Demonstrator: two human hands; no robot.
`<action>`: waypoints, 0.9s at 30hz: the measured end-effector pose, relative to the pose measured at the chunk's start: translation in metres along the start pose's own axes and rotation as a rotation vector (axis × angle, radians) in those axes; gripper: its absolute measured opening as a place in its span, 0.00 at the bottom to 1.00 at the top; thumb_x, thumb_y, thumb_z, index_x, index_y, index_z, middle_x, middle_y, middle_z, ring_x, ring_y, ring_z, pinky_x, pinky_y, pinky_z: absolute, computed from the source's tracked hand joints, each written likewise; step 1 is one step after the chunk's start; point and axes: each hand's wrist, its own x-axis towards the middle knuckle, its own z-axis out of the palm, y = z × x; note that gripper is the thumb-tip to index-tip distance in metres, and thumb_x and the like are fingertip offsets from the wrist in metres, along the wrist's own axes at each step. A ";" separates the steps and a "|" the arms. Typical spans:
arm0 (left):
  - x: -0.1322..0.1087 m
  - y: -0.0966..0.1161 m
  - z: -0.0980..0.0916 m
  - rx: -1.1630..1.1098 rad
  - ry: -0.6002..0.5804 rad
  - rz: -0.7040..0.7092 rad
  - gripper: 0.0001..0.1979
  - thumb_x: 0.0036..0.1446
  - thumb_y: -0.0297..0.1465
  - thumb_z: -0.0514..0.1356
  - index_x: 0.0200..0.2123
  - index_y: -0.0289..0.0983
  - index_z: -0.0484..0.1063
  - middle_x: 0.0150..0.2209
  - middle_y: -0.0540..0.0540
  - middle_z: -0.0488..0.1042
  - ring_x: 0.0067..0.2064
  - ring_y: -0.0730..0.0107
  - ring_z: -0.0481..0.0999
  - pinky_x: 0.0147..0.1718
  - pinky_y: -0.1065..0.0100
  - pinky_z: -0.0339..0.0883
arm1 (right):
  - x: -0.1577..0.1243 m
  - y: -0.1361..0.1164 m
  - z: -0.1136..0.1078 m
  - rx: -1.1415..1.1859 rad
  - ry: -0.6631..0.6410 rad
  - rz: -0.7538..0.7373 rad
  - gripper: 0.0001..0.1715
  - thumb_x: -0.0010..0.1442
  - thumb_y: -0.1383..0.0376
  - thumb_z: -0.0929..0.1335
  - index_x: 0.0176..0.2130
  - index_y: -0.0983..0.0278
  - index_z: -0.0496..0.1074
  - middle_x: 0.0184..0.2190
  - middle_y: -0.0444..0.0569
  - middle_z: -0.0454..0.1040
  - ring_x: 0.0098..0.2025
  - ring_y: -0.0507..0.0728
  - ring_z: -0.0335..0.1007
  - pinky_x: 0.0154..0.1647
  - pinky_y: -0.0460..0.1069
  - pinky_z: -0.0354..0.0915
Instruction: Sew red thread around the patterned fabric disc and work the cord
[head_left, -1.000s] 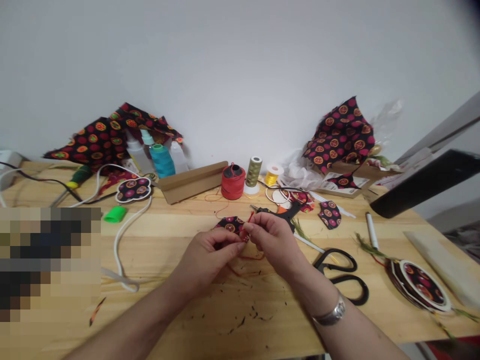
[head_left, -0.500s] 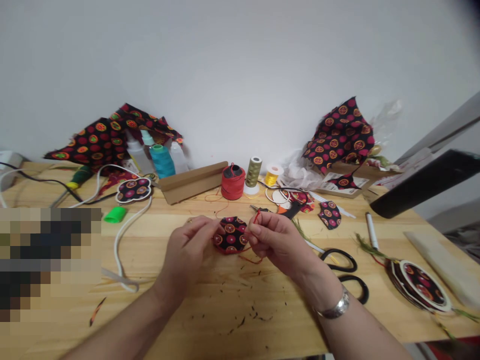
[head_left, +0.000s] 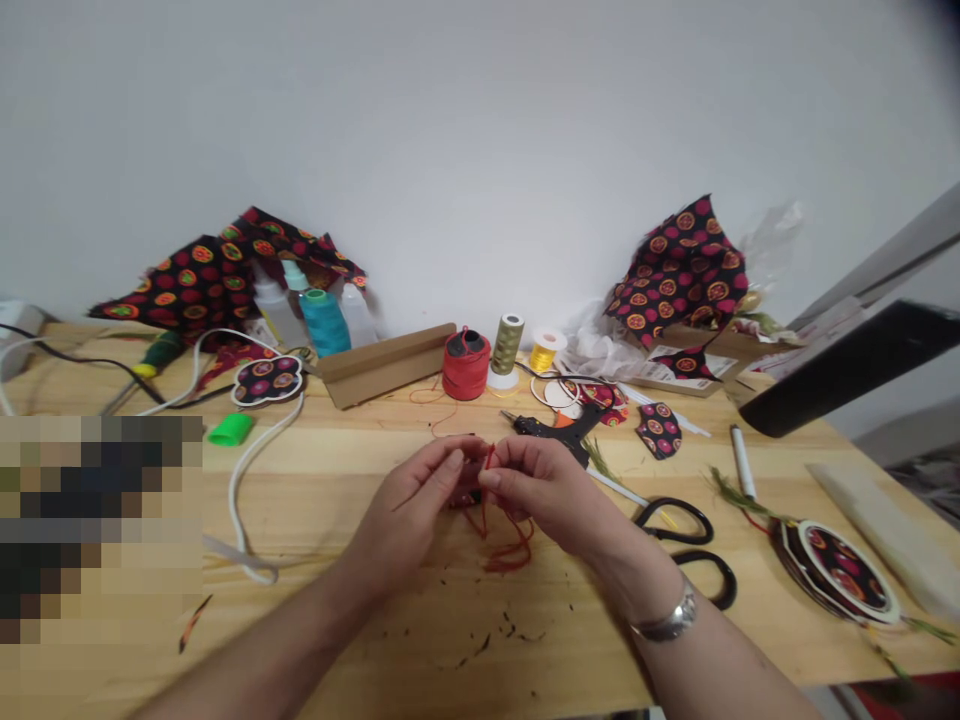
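My left hand (head_left: 420, 500) and my right hand (head_left: 536, 485) meet over the middle of the wooden table (head_left: 337, 620). Both pinch a small round piece of black fabric with red dots, almost wholly hidden between the fingers. A thin red cord (head_left: 504, 540) runs up between my fingertips and hangs in loops onto the table below. A silver bracelet (head_left: 670, 623) sits on my right wrist.
Black scissors (head_left: 686, 548) lie right of my right hand, a black and orange glue gun (head_left: 559, 428) just behind it. Thread spools (head_left: 466, 364) and bottles (head_left: 324, 320) stand along the wall, with patterned fabric (head_left: 217, 268) at both back corners. A white cable (head_left: 244, 470) curls at left.
My hands have closed together over the fabric piece, which showed between them half a second ago. The red cord now hangs in longer loops on the table.
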 end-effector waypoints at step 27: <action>0.001 0.005 -0.001 0.151 0.058 -0.162 0.06 0.47 0.31 0.62 0.30 0.36 0.77 0.25 0.50 0.75 0.25 0.77 0.67 0.24 0.77 0.58 | 0.010 0.018 0.001 -0.436 0.239 -0.141 0.05 0.52 0.67 0.66 0.25 0.65 0.68 0.21 0.41 0.67 0.25 0.49 0.60 0.26 0.43 0.57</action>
